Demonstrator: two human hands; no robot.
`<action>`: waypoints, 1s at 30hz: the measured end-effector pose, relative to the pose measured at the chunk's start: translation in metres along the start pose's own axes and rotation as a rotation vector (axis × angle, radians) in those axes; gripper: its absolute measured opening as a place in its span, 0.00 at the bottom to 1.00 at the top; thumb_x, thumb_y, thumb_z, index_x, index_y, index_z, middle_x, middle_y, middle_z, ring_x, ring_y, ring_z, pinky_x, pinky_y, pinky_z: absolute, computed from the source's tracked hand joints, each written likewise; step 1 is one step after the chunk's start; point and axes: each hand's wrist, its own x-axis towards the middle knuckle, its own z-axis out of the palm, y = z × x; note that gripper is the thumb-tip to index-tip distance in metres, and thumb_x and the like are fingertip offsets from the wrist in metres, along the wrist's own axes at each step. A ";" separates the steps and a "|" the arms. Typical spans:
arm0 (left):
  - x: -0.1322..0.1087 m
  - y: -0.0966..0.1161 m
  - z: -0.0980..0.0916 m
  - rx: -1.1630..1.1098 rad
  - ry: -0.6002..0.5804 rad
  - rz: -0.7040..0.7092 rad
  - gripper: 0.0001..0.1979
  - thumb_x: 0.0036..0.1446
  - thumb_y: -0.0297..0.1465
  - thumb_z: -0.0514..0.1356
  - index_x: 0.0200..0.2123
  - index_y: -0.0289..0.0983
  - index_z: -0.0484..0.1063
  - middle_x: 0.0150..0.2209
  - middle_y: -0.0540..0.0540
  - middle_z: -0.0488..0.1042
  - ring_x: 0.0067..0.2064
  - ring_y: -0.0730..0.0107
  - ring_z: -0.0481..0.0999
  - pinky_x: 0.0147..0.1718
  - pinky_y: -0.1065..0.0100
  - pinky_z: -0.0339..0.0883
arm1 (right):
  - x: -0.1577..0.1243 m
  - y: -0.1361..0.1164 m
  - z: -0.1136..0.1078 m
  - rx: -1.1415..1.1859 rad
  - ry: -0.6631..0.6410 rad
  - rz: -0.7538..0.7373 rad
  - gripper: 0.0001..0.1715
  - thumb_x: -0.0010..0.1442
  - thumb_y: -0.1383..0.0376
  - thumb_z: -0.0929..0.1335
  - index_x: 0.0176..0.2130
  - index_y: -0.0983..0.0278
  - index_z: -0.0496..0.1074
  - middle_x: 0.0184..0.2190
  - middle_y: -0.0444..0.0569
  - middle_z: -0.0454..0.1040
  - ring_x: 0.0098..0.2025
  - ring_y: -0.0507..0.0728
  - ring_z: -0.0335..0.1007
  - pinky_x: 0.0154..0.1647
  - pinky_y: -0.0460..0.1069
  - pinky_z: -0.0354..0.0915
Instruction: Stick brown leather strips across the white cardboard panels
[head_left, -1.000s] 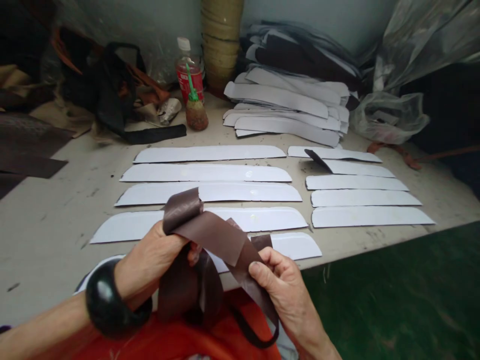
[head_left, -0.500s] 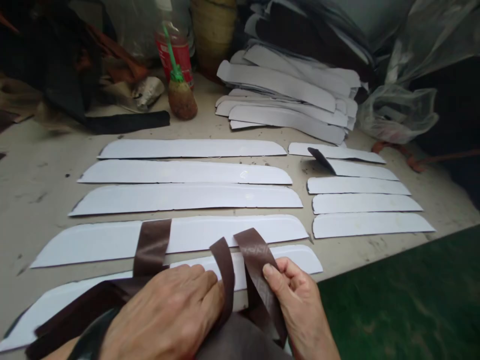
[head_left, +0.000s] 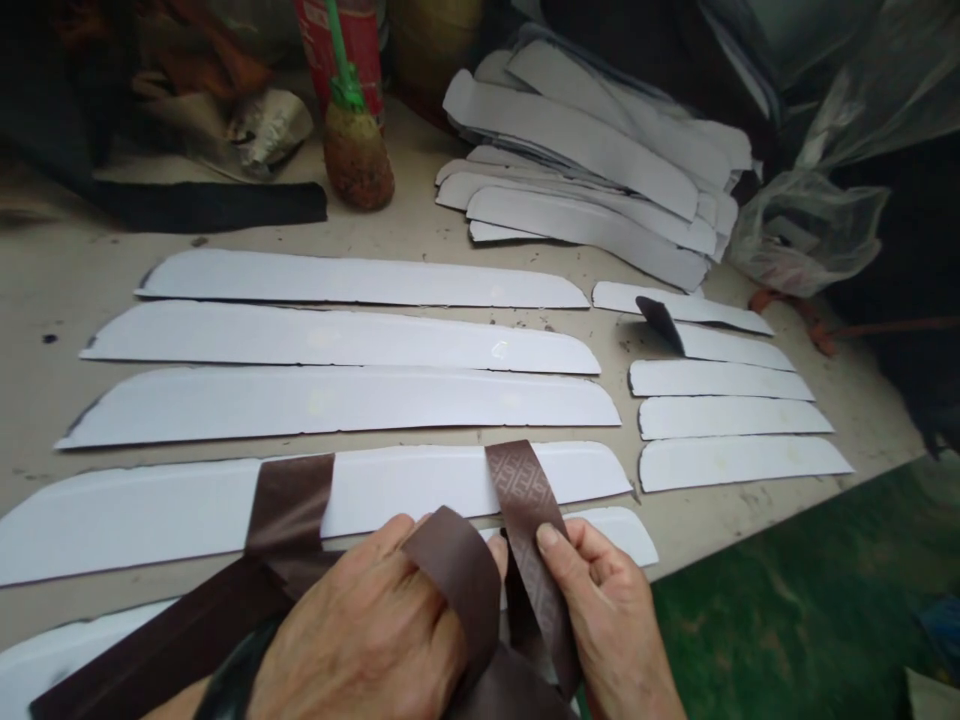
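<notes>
Head view: L hand (head_left: pixel 360 640) is held palm-down, wrist low, fingers bent & closed over a loop of brown embossed strip (head_left: pixel 525 530), which is gripped against the palm side. R hand (head_left: pixel 607 620) is turned thumb-up, thumb & fingers pinched nearly shut on the strip's raised length. Strip is draped across the nearest white card pieces (head_left: pixel 465 480), one length lying flat over them, L of the hands. More white pieces are laid in rows on the bench (head_left: pixel 45 300), w/ a stack beyond.
</notes>
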 end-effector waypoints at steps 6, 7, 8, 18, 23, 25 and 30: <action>0.010 -0.004 0.001 0.146 0.032 0.104 0.18 0.65 0.29 0.48 0.55 0.33 0.68 0.56 0.43 0.70 0.61 0.63 0.60 0.61 0.64 0.47 | 0.002 0.010 -0.002 -0.017 -0.012 0.025 0.25 0.49 0.46 0.72 0.27 0.65 0.68 0.22 0.44 0.71 0.23 0.50 0.64 0.24 0.43 0.63; 0.012 -0.005 0.001 0.142 0.029 0.113 0.18 0.65 0.28 0.48 0.54 0.33 0.68 0.56 0.43 0.69 0.61 0.64 0.60 0.60 0.64 0.48 | 0.002 0.011 -0.002 -0.030 -0.007 0.025 0.25 0.49 0.46 0.72 0.27 0.65 0.68 0.22 0.44 0.70 0.23 0.50 0.63 0.24 0.44 0.62; 0.013 -0.006 0.002 0.149 0.031 0.112 0.18 0.64 0.28 0.48 0.54 0.33 0.68 0.56 0.42 0.70 0.60 0.64 0.61 0.60 0.65 0.49 | 0.002 0.011 -0.002 -0.052 -0.006 0.017 0.25 0.49 0.45 0.72 0.26 0.64 0.68 0.21 0.44 0.69 0.23 0.50 0.62 0.24 0.44 0.62; 0.019 -0.007 0.007 0.270 -0.017 0.089 0.15 0.63 0.27 0.49 0.47 0.35 0.73 0.47 0.46 0.74 0.52 0.62 0.65 0.57 0.63 0.49 | 0.003 0.013 -0.008 -0.268 -0.054 -0.023 0.23 0.57 0.46 0.65 0.24 0.61 0.59 0.19 0.38 0.56 0.23 0.49 0.51 0.20 0.43 0.53; 0.019 -0.007 0.004 0.298 -0.042 0.086 0.19 0.65 0.26 0.44 0.48 0.34 0.73 0.48 0.45 0.73 0.53 0.60 0.65 0.55 0.60 0.51 | 0.003 0.006 -0.003 -0.276 -0.056 -0.009 0.23 0.55 0.47 0.65 0.22 0.61 0.57 0.18 0.38 0.55 0.21 0.48 0.49 0.19 0.43 0.50; 0.020 -0.006 0.003 0.291 -0.042 0.091 0.20 0.65 0.26 0.44 0.50 0.33 0.72 0.48 0.43 0.73 0.53 0.58 0.65 0.53 0.59 0.53 | 0.004 0.005 -0.002 -0.273 -0.046 -0.009 0.24 0.54 0.48 0.66 0.22 0.61 0.57 0.17 0.37 0.53 0.21 0.48 0.47 0.19 0.43 0.48; 0.023 -0.006 0.003 0.204 -0.049 0.050 0.16 0.62 0.26 0.51 0.49 0.34 0.73 0.47 0.41 0.74 0.52 0.58 0.66 0.53 0.59 0.55 | 0.005 0.007 -0.004 -0.262 -0.067 0.015 0.24 0.55 0.48 0.66 0.22 0.61 0.57 0.18 0.37 0.52 0.21 0.47 0.45 0.19 0.43 0.46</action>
